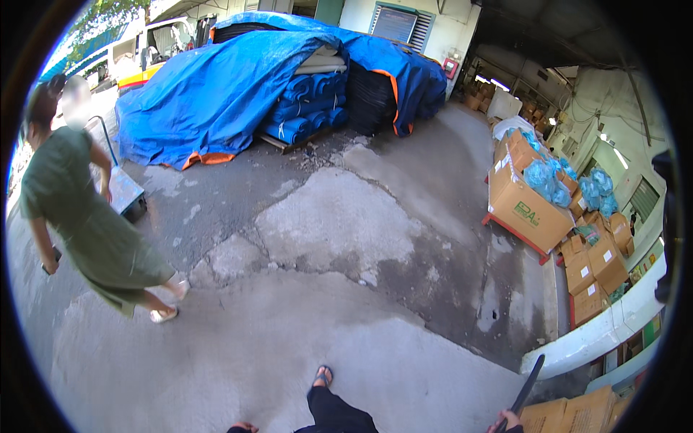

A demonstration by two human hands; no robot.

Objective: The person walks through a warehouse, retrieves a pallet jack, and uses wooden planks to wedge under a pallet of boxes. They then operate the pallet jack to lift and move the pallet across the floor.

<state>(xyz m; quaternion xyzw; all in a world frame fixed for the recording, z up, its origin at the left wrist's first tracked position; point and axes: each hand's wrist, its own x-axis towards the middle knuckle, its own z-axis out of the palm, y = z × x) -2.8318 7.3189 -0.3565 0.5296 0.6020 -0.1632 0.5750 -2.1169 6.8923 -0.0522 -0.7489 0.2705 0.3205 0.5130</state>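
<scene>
The right hand is gripping a bar, which is slanting up and rightward beyond the fingers, looking black, long and slim. The left hand is showing partly, its state impossible to tell.

Left hand: partly shown at the lower edge, left of the body's midline; fingers largely cut off, so its closure cannot be determined; held low, with a dark cuff at the wrist. Right hand: seen at the lower edge, well to the right and well apart from the left; fingers curled in a grip, forearm mostly cropped. One leg: clad in black, extended forward between the hands. One foot: shod in an open, strapped sandal, toes pointed ahead.
</scene>
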